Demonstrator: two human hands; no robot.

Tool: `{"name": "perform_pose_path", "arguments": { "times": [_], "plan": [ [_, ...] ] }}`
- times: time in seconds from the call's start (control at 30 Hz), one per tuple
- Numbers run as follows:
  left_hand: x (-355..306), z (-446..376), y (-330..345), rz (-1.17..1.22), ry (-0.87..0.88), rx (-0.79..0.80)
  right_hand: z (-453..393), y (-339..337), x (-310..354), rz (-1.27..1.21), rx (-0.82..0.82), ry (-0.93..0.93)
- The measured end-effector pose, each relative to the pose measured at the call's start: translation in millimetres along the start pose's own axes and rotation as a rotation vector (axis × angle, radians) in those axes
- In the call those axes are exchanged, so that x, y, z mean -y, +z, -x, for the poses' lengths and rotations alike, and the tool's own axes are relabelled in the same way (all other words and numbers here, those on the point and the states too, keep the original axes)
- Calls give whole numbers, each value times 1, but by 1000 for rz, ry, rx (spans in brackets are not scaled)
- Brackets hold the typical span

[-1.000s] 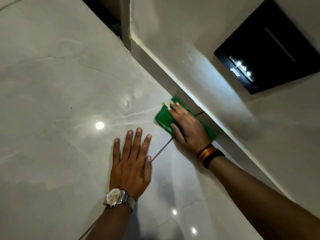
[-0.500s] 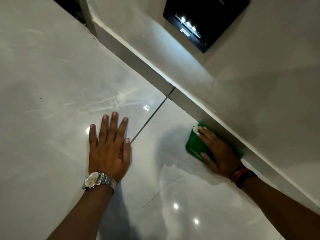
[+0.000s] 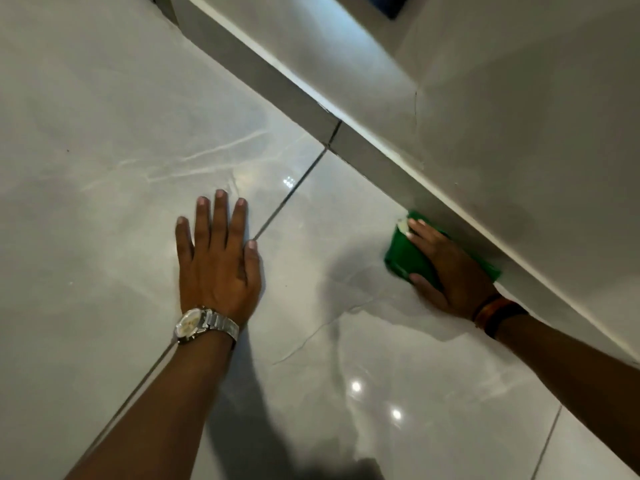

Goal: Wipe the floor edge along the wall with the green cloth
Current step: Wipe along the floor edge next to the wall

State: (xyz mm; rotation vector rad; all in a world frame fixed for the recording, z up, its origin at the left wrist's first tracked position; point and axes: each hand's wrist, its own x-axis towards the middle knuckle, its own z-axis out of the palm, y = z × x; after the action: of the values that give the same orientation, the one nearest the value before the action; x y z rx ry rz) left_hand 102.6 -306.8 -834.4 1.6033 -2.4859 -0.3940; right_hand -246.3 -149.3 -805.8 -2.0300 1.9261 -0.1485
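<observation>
The folded green cloth (image 3: 403, 258) lies flat on the glossy grey floor tile, tight against the grey skirting (image 3: 374, 161) at the foot of the white wall (image 3: 502, 116). My right hand (image 3: 446, 268) presses down on the cloth with its fingers spread over it, and it covers most of the cloth. A small white tag shows at the cloth's far corner. My left hand (image 3: 216, 258) rests palm down on the floor, fingers apart, beside a dark grout line (image 3: 287, 199). It holds nothing and wears a silver watch.
The skirting runs diagonally from the upper left to the right edge. A dark panel (image 3: 388, 5) sits on the wall at the top. Grout lines cross the tiles, and ceiling lights reflect on the floor near the bottom centre.
My right hand has slid the cloth along the skirting towards me, past the grout joint. My left hand has stayed planted on the floor. The view has shifted along the wall.
</observation>
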Motion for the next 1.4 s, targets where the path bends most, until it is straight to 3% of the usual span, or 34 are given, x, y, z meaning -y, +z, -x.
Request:
{"name": "perform_pose_path", "arguments": {
  "times": [0.17, 0.43, 0.63, 0.87, 0.97, 1.17, 1.4],
  "plan": [
    [1, 1, -1, 10, -3, 6, -71, 5, 21, -47, -88, -69],
    [6, 6, 1, 15, 22, 0, -7, 6, 5, -52, -55, 37],
    [9, 3, -1, -5, 12, -5, -157, 14, 64, -142, -181, -11],
    [11, 1, 2, -26, 6, 25, -314, 3, 138, -186, -166, -20],
    [14, 1, 1, -7, 13, 37, -292, 6, 144, -196, -167, 60],
    [14, 2, 5, 48, 2, 53, -148, 40, 150, -185, -252, 470],
    [16, 4, 6, 103, 24, 90, -150, 48, 146, -48, -247, 454]
  ]
}}
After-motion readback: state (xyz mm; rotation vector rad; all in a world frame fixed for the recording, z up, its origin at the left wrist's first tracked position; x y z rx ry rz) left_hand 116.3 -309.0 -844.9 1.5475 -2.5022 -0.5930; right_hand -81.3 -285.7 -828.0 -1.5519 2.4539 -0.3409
